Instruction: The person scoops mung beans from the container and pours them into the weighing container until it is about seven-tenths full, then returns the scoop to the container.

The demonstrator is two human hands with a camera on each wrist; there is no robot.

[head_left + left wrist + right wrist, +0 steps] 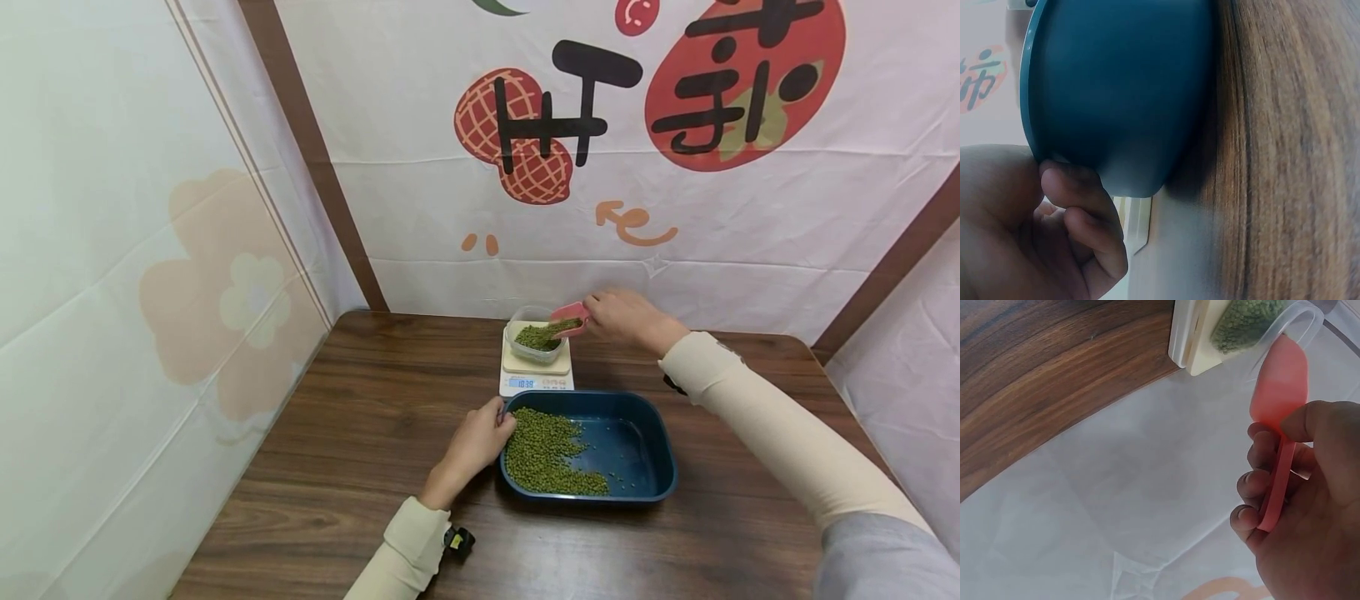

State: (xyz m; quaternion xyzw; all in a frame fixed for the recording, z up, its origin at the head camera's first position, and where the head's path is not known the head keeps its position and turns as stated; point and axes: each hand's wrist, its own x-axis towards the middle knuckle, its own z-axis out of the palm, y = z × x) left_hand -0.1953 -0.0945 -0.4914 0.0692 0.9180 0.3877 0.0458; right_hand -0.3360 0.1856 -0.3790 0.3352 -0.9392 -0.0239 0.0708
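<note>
My left hand (pixel 477 435): fingers curled, pinching the tray (pixel 621 448) rim. My right hand (pixel 622 317): fingers wrapped round the scoop (pixel 1282 381), over the tub (pixel 538 355).

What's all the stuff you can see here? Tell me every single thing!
Table: one, brown, underneath
Tray: one, blue, on the table
Scale: one, white and cream, beyond the tray
Container: one, clear, on the scale
Beans: too many to count, green, in tray, container and scoop
Scoop: one, pink, at the container
Cloth hanging: pieces unclear, white with coloured pictures, around the table
Wrist devices: two, black, one per wrist
Sleeves: two, cream, grey higher on the right
Left hand: one, bare, gripping the tray's rim
Right hand: one, bare, holding the scoop
</note>
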